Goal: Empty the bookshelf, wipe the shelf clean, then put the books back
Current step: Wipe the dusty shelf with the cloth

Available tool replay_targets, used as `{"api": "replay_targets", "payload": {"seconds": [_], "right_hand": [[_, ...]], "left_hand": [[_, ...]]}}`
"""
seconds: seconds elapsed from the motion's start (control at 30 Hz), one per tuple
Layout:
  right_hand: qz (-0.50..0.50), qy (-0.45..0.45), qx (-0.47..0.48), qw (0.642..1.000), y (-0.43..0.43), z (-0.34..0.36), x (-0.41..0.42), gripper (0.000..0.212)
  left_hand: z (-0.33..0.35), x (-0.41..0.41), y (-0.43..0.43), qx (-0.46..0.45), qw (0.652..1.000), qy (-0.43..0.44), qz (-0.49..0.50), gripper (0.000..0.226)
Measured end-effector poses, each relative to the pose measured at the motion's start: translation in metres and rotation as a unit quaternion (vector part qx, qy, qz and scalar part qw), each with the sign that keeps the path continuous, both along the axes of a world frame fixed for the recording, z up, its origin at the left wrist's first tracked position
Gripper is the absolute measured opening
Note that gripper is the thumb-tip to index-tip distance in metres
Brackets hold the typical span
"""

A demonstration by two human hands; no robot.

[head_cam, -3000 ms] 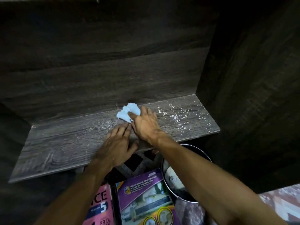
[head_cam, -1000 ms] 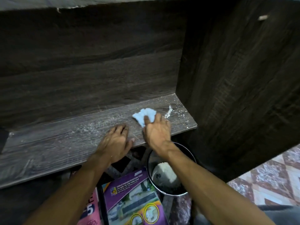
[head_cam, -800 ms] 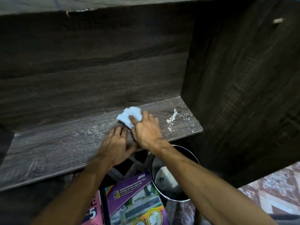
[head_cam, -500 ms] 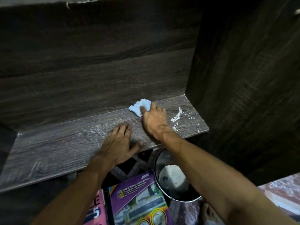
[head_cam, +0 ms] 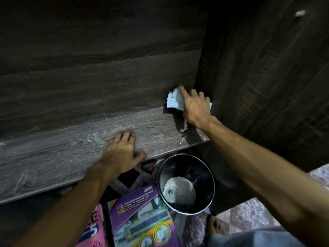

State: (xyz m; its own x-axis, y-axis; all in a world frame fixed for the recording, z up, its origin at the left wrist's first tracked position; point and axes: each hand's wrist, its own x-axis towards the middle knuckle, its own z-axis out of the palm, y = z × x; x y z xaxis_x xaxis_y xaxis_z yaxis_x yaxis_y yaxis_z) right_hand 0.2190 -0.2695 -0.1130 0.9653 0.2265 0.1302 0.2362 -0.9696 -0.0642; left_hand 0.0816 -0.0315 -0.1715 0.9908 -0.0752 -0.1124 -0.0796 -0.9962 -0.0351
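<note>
two hands: right hand (head_cam: 195,107) presses cloth (head_cam: 175,100) into shelf (head_cam: 53,157) corner, fingers straight; left hand (head_cam: 122,154) flat, empty.

1. You had a round black bucket (head_cam: 204,175) standing upright on the floor, its rim shiny and its mouth open toward you.
2. A pale round disc (head_cam: 179,189) with dark specks lay flat in its bottom.
3. The floor tiles (head_cam: 249,213) around it showed a dark red and white pattern.
4. Bare toes (head_cam: 216,227) rested on the tiles just in front of the bucket, beside grey fabric (head_cam: 258,237) at the bottom edge.
</note>
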Motion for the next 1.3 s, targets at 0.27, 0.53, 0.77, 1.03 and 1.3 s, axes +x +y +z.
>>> {"api": "replay_targets", "payload": {"seconds": [0.27, 0.53, 0.77, 1.03, 1.3], "right_hand": [[0.065, 0.025, -0.018, 0.997, -0.007, -0.017, 0.035, 0.064], [0.09, 0.118, -0.001, 0.989, -0.015, -0.021, 0.023, 0.065], [0.12, 0.11, 0.046, 0.986, -0.03, -0.016, 0.001, 0.053], [0.123, 0.108, 0.063, 0.984, -0.016, -0.026, -0.013, 0.05], [0.174, 0.123, 0.049, 0.976, -0.036, -0.019, -0.045, 0.049]], "left_hand": [[0.001, 0.009, -0.011, 0.0, 1.0, -0.006, -0.01, 0.101], [-0.002, 0.009, -0.012, -0.009, 1.0, -0.002, -0.005, 0.098], [-0.002, -0.001, -0.025, -0.039, 0.999, -0.002, -0.025, 0.08], [-0.001, -0.002, -0.054, -0.049, 0.997, 0.005, -0.064, 0.059], [0.002, -0.008, -0.065, -0.059, 0.997, 0.01, -0.055, 0.057]]}}
